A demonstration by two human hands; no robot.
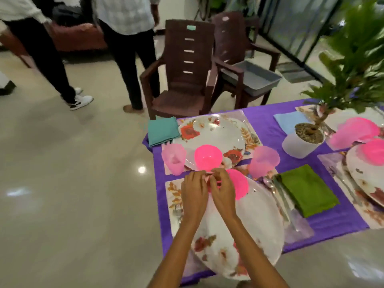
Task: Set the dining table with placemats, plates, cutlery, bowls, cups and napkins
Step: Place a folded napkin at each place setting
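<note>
- Upper left of the frame: I see two people (128, 48) standing on the tiled floor, shown from the shoulders down.
- Left edge of the table, mid-frame: a teal napkin (163, 130) lies folded on the purple tablecloth (264, 125), just beside the far floral plate (216, 136). A pale pink cup (174, 157) stands below it.
- Centre: a bright pink bowl (206, 156) sits on the far plate's near rim.
- Lower centre: my left hand (194, 194) and right hand (223, 191) meet over the near plate (249, 225), fingers curled, pinching a small pink item (208, 175) between the fingertips; I cannot tell what it is. A second pink bowl (238, 183) sits just right of my right hand.
- Top centre: two brown plastic chairs (187, 80); the right one carries a grey tray (253, 77).
- Right of centre: another pink cup (262, 161), then a green napkin (307, 190) beside cutlery (280, 194).
- Right: a blue napkin (288, 121), a potted plant (305, 140), more pink bowls (357, 132).
</note>
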